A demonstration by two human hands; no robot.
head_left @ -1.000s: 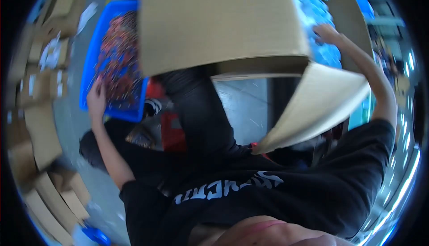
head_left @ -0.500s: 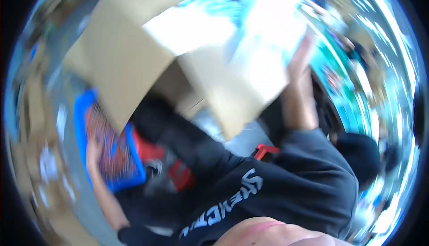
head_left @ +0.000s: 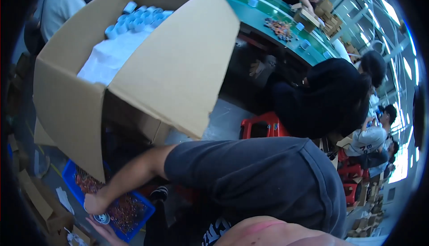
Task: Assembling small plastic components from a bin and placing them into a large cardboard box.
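Over the blue tray (head_left: pixel 147 214) at the lower left, both of my hands work close together. My left hand (head_left: pixel 106 231) has its fingers around a small white round cup (head_left: pixel 102 218), whose open top faces up. Just above the cup, my right hand (head_left: pixel 94 203) is curled closed; what its fingers hold is hidden. Many small reddish-brown and copper-coloured pieces (head_left: pixel 127 212) fill the tray. Above it stands a large open cardboard box (head_left: pixel 67 98) with several white-blue cups (head_left: pixel 138 19) and a white sheet (head_left: pixel 109 56) inside. One box flap hangs over part of the tray.
A green work table (head_left: pixel 237 4) runs along the far side, bearing a pile of small parts (head_left: pixel 279 29). A person in black (head_left: pixel 321 98) sits close on the right, near a red stool (head_left: pixel 263 125). Other people work beyond. Flattened cardboard (head_left: pixel 35 194) lies at far left.
My right hand has come down from the large box to the tray, its arm now crossing leftward. My left hand has moved to the tray's near edge and holds a cup. The view has turned.
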